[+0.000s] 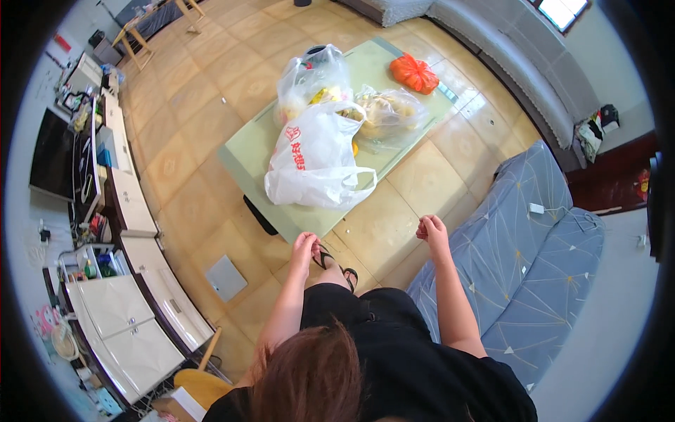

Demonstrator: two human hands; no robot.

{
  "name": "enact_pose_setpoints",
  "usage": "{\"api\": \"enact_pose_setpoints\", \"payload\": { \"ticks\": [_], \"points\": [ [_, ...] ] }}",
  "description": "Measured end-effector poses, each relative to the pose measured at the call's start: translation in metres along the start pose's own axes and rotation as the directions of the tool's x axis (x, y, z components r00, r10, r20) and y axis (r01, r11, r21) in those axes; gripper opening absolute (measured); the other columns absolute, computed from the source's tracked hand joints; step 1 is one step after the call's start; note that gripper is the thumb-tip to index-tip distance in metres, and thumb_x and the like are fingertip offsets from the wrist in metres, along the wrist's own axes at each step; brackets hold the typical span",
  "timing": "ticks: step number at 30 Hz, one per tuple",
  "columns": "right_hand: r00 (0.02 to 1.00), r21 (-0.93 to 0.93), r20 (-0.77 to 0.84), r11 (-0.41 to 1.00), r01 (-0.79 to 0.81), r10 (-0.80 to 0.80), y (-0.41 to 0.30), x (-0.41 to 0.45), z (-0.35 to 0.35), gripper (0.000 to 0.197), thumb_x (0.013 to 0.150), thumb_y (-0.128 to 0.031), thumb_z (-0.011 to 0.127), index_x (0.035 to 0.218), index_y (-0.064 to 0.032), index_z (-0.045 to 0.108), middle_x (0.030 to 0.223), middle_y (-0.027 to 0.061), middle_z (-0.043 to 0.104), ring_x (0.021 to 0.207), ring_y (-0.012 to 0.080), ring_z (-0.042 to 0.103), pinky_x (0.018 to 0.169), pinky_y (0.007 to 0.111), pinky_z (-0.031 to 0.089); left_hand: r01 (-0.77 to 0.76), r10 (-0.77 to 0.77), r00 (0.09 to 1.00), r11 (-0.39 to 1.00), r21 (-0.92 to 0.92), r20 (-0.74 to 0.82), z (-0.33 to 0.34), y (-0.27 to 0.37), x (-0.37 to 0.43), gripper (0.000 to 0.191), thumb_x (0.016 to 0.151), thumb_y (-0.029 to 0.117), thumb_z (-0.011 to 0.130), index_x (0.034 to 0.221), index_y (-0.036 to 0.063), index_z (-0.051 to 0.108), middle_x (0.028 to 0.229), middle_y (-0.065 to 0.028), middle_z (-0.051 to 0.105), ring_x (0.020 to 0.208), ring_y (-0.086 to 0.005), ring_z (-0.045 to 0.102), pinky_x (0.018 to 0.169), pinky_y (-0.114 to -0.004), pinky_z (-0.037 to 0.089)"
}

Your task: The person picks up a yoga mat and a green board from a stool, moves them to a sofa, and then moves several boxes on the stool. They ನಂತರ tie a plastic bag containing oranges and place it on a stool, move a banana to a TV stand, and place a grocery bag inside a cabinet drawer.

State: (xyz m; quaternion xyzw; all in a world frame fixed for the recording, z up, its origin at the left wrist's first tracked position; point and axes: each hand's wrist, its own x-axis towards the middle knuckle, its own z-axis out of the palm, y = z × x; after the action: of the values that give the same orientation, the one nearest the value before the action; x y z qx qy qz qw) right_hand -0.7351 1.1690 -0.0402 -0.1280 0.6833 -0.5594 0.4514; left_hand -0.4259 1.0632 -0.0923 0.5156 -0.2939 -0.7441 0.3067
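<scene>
My left hand [305, 248], its fingers curled together, hangs by the near corner of a pale green table [242, 163]; I see nothing in it. My right hand [432, 228] is loosely closed above the tiled floor, apart from the table and between it and the sofa. Closest to me on the tabletop lies a white plastic carrier bag [311, 158] with red printing, its handles loose. Behind it stands a translucent plastic bag [316, 79] with yellow packaging inside. A clear plastic bag [393, 113] of yellowish contents lies beside these, and a knotted orange plastic bag [414, 74] sits farther back.
A sofa [519, 258] under a blue-grey patterned cover stands at the right, a white adapter [536, 209] with a cord on it. Low cream cabinets [126, 322] line the left wall. A flat bathroom-type scale [225, 278] lies on the floor. A wooden stool [203, 382] is at lower left.
</scene>
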Motion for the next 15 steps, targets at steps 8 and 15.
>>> {"api": "enact_pose_setpoints", "payload": {
  "ticks": [8,15],
  "points": [
    [0.975,0.023,-0.215,0.998,-0.053,0.056,-0.004,0.014,-0.079,0.015,0.084,-0.016,0.048,0.078,-0.0042,0.053,0.062,0.0014,0.05,0.052,0.0105,0.049,0.049,0.022,0.041,-0.057,0.01,0.975,0.977,0.206,0.224,0.106,0.051,0.09,0.012,0.083,0.018,0.048,0.081,0.0067,0.05,0.072,-0.0008,0.053,0.062,-0.0072,0.047,0.06,-0.021,0.041],
    [0.948,0.103,-0.274,0.985,-0.138,0.161,-0.003,0.059,-0.164,0.014,0.083,-0.018,0.047,0.078,-0.0064,0.054,0.062,0.0006,0.051,0.053,0.0106,0.05,0.05,0.023,0.043,-0.07,-0.015,0.961,0.954,0.292,0.277,0.211,0.067,0.138,0.012,0.084,0.018,0.046,0.08,0.0068,0.05,0.073,-0.0008,0.053,0.064,-0.0071,0.048,0.06,-0.021,0.042]
  ]
}}
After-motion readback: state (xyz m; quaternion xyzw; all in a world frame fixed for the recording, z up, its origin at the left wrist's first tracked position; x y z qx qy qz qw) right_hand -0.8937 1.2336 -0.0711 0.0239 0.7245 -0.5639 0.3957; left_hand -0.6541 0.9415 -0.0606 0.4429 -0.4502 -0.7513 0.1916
